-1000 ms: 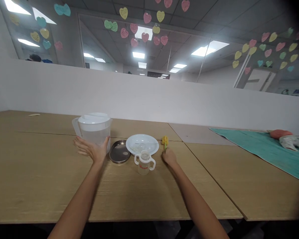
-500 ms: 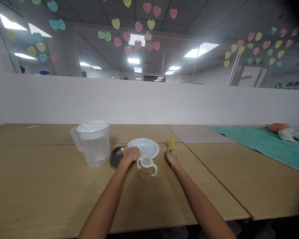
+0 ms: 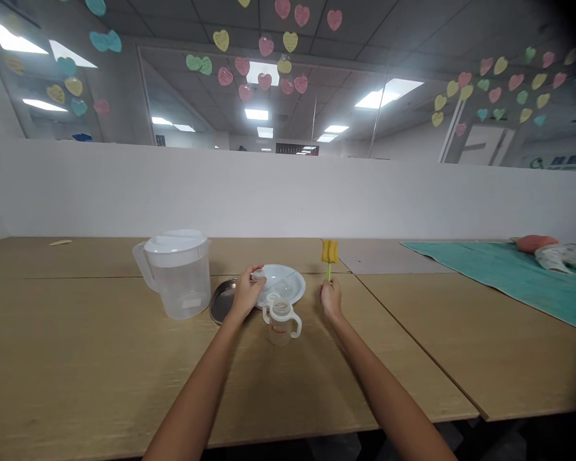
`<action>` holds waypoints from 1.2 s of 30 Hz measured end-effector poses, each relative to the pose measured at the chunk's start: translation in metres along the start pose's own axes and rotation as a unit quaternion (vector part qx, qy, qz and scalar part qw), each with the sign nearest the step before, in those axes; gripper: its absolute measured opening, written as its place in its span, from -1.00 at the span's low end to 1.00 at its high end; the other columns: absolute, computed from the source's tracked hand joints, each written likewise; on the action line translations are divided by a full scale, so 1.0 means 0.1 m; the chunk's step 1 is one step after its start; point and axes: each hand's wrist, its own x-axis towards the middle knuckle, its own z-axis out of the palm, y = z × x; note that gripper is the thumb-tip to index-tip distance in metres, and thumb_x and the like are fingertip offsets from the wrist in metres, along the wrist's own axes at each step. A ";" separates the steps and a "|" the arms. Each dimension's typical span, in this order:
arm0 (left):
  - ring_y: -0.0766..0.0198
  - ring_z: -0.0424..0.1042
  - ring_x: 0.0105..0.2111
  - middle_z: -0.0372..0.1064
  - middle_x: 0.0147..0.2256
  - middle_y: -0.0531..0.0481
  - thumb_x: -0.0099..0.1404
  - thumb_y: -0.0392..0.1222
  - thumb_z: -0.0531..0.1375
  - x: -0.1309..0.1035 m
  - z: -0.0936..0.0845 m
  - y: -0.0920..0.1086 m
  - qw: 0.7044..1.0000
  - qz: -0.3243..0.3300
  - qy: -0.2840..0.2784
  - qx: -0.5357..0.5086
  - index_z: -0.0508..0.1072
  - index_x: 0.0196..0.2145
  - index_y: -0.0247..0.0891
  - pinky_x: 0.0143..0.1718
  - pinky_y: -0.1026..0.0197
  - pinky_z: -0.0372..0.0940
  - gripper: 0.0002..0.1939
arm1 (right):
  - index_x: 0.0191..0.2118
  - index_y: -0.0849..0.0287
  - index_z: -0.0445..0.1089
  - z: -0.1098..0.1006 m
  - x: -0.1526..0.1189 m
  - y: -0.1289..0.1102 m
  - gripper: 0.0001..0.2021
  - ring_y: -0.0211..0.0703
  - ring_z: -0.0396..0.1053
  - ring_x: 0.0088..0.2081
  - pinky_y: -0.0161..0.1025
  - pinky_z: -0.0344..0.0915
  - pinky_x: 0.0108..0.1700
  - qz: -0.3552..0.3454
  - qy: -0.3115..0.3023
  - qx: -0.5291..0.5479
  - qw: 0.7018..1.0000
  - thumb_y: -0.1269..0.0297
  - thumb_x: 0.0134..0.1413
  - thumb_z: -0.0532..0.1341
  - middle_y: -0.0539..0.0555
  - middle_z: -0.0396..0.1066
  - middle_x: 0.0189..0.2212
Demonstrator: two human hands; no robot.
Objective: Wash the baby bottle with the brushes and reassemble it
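Observation:
My left hand (image 3: 248,292) holds a small clear piece (image 3: 258,275) over the left part of a white plate (image 3: 296,286); other clear pieces lie on that plate. My right hand (image 3: 331,297) is closed around the green handle of a yellow sponge brush (image 3: 329,252), which stands upright with its head on top. Between my forearms a clear bottle (image 3: 280,325) with two white handles stands on the table, its mouth uncovered, just in front of the plate.
A lidded clear pitcher (image 3: 182,278) stands at the left, beside a dark metal dish (image 3: 221,302). A green cloth (image 3: 518,275) covers the table's right side, with a red item (image 3: 536,243) on it. A white wall (image 3: 269,195) rises behind.
My left hand has lifted a small clear piece from the plate. The sponge brush in my right hand has been raised and turned upright.

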 end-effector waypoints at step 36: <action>0.35 0.39 -0.56 0.28 -0.57 0.11 -0.05 -0.09 0.29 -0.05 0.14 0.03 0.982 -0.055 0.033 -0.178 0.26 -0.47 -0.29 -0.55 0.37 0.23 -0.70 | -0.54 0.20 0.31 -0.01 -0.33 -0.46 -0.65 -0.26 0.22 -0.49 -0.37 0.13 -0.41 -0.068 -0.167 0.111 0.977 -0.01 -0.06 0.09 -0.03 0.29 -0.60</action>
